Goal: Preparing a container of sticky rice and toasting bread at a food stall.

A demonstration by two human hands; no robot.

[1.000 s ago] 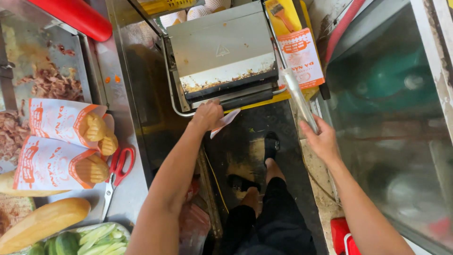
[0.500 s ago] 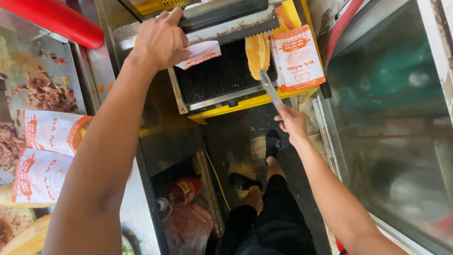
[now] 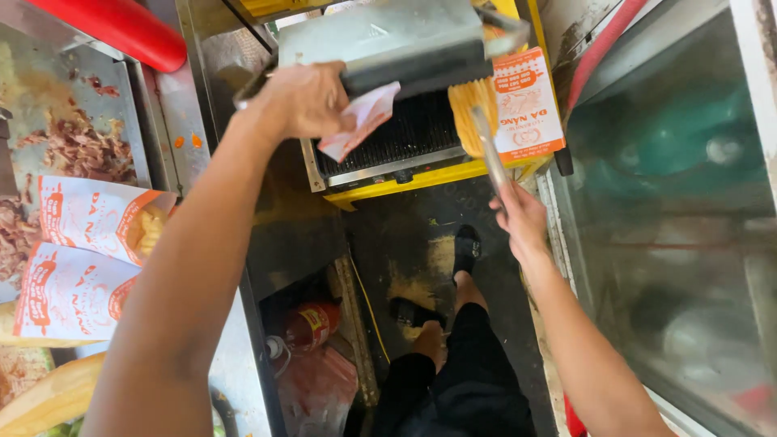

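A yellow-based grill press [image 3: 380, 182] stands ahead with its grey lid [image 3: 388, 36] raised over ribbed plates. My left hand [image 3: 303, 101] grips the lid's handle together with a piece of white and pink paper [image 3: 360, 121]. My right hand [image 3: 518, 214] holds metal tongs [image 3: 488, 150] whose tips rest on a bread roll [image 3: 469, 113] lying on the right part of the grill. An orange and white paper sleeve [image 3: 526, 105] stands right beside the roll.
Two paper-wrapped sandwiches [image 3: 89, 218] lie on the steel counter [image 3: 243, 356] at left, with chopped meat [image 3: 77, 150] behind and a bare baguette [image 3: 48, 396] in front. A red bottle [image 3: 312, 324] sits under the counter. A glass case [image 3: 672, 226] is on the right. My sandalled feet [image 3: 465, 247] stand below.
My left hand has lifted the grill lid higher, uncovering the ribbed plate. My right hand has kept the tongs at the bread roll on the right of the grill.
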